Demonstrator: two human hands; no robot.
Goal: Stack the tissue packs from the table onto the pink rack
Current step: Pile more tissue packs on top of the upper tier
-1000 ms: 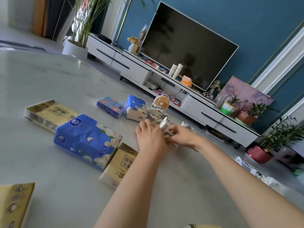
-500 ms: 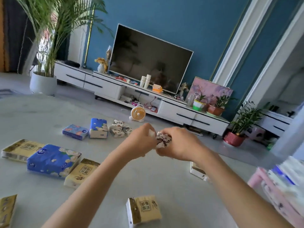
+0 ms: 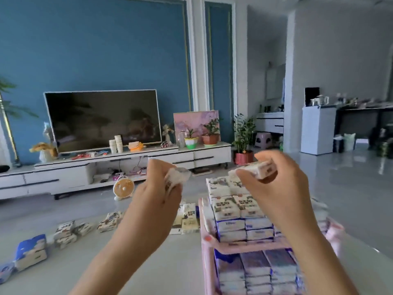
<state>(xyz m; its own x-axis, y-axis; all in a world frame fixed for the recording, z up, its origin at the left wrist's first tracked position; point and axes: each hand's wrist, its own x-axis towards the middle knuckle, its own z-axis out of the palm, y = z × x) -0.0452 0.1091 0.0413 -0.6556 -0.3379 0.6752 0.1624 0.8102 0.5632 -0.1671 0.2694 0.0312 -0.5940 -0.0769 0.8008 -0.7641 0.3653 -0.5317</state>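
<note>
Left hand and right hand raised, apart — fingers curled, gripping.

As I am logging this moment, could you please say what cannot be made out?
Head view: small pack in the left hand, covered by its fingers; print blurred.
Head view: white pack in the right hand, print smeared by motion.
Head view: pink rack, bottom cut off by the frame edge, right side behind the right forearm.
Head view: blue pack, cut by the left edge.
</note>
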